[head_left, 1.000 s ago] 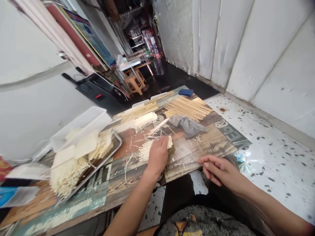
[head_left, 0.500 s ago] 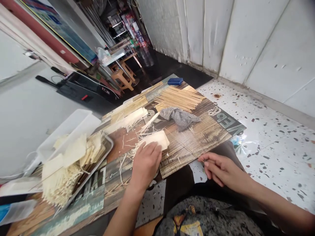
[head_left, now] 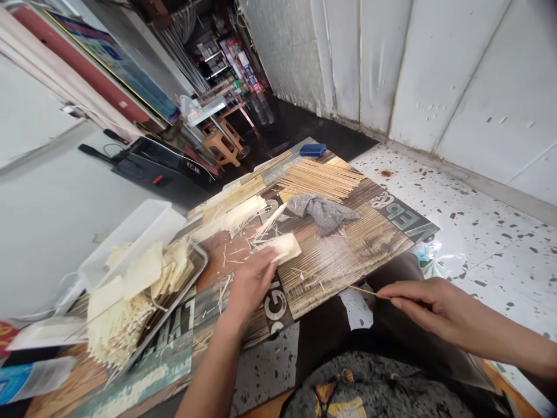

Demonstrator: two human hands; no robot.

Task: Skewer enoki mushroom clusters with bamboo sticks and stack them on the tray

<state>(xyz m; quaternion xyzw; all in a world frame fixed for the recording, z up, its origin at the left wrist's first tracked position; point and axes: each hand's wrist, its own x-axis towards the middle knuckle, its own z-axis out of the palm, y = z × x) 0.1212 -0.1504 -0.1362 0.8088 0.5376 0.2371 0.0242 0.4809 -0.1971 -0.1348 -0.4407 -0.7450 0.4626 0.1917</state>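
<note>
My left hand (head_left: 251,283) lies on a low printed wooden board (head_left: 348,255), its fingertips on the edge of a pale rolled sheet (head_left: 282,247) with loose pale strands around it. My right hand (head_left: 430,302) hovers off the board's near right edge, fingers pinched on a thin bamboo skewer (head_left: 363,290) that points left toward the board. A fan of bamboo skewers (head_left: 319,177) lies at the board's far end, with a grey cloth (head_left: 322,209) just in front of it.
A metal tray (head_left: 191,276) heaped with pale sheets and shredded strips (head_left: 117,313) sits at the left, a white plastic tub (head_left: 130,229) behind it. A blue block (head_left: 312,150) rests at the board's far edge. Speckled white floor (head_left: 474,232) lies right, white wall panels behind.
My right hand has drawn back to the right, and the skewer in it now shows. My left hand slid slightly toward me, uncovering more of the pale rolled sheet.
</note>
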